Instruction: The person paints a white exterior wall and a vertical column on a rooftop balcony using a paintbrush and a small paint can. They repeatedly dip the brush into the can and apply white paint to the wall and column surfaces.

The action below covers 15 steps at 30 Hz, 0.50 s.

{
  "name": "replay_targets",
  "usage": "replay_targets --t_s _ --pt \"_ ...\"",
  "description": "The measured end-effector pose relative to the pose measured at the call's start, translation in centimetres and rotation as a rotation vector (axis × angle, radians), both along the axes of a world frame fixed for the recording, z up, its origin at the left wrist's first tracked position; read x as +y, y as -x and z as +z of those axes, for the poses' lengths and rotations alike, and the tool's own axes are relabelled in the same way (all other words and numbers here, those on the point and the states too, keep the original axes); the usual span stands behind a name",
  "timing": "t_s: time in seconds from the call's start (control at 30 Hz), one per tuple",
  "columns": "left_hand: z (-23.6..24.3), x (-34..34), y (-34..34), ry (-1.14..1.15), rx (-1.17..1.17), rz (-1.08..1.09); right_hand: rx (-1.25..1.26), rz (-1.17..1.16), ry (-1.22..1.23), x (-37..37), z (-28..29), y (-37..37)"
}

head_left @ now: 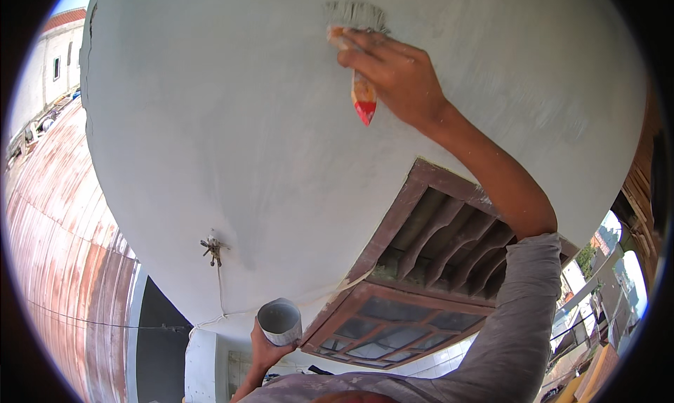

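Note:
My right hand (400,69) is raised high against a pale grey wall (210,122), closed around a wide paintbrush (363,97). The brush's wooden handle has a red tip that points down, and its bristles touch the wall above my fingers. Lower down, my left hand (265,350) grips a grey-white cup (279,320) from the side and below. The cup's mouth faces me, and its inside looks grey; how much it holds I cannot tell. Damp-looking streaks mark the wall right of the brush.
A brown wooden window frame (421,185) with slatted vents and glass panes sits under my right arm. A metal bracket (213,248) with a hanging wire juts from the wall at lower left. Rusty corrugated roofing (70,241) lies beyond the wall's left edge.

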<state>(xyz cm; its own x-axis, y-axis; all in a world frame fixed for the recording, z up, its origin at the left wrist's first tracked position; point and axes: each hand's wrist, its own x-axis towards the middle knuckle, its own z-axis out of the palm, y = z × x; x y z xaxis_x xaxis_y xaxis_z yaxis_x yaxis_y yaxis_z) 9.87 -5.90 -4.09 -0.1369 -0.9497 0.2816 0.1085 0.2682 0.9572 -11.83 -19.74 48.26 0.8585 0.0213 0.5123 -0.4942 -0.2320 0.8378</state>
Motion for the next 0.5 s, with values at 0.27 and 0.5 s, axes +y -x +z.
replay_targets --t_s 0.27,0.5 --pt "0.2 -0.4 -0.9 0.013 -0.013 -0.031 -0.455 0.169 -0.817 0.2 6.3 -2.1" --pt "1.3 -0.3 -1.1 -0.023 -0.102 -0.034 -0.231 -0.147 0.236 2.0 13.6 0.2"
